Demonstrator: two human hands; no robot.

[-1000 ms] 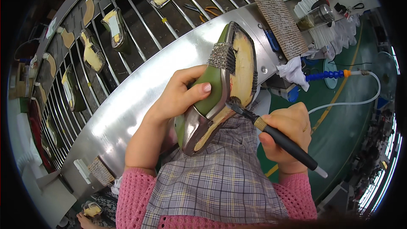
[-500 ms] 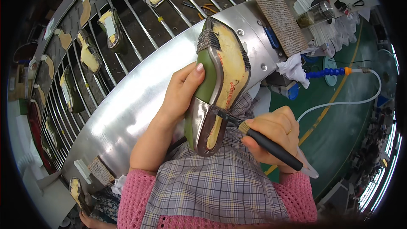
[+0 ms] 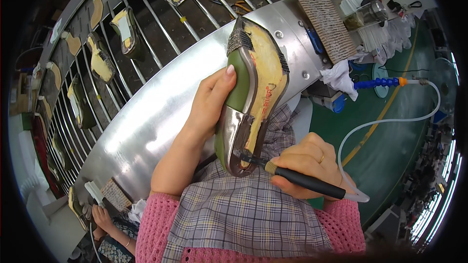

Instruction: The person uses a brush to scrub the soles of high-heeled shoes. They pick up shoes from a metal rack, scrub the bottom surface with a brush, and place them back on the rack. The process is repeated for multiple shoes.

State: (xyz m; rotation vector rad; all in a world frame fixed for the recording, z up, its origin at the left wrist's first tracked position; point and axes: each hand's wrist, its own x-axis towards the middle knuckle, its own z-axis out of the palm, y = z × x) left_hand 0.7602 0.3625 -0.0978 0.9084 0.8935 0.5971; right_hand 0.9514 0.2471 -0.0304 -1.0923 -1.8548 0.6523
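My left hand [image 3: 207, 102] grips the side of an unsoled green and metallic-brown shoe [image 3: 237, 87], its bottom turned up toward me. Pleated leather edges wrap around the pale yellow insole [image 3: 265, 51] at the far end, and red markings run along its middle. In my right hand [image 3: 309, 160] is a black-handled brush [image 3: 309, 182] with a hose at its back end. Its dark tip touches the folded leather margin at the shoe's near end. The fingers of my left hand on the shoe's underside are hidden.
A curved metal ledge [image 3: 141, 122] borders a rack of metal bars [image 3: 161, 24] holding several shoes and insoles. Right of it lie a corrugated board [image 3: 324, 22], a white cloth [image 3: 339, 78] and a blue jointed hose [image 3: 378, 83]. Another person's hand [image 3: 103, 219] is at lower left.
The brush has moved with my right hand down the shoe's bottom, from the middle to the near end. My left hand stays put. The other person's hand has come up at lower left.
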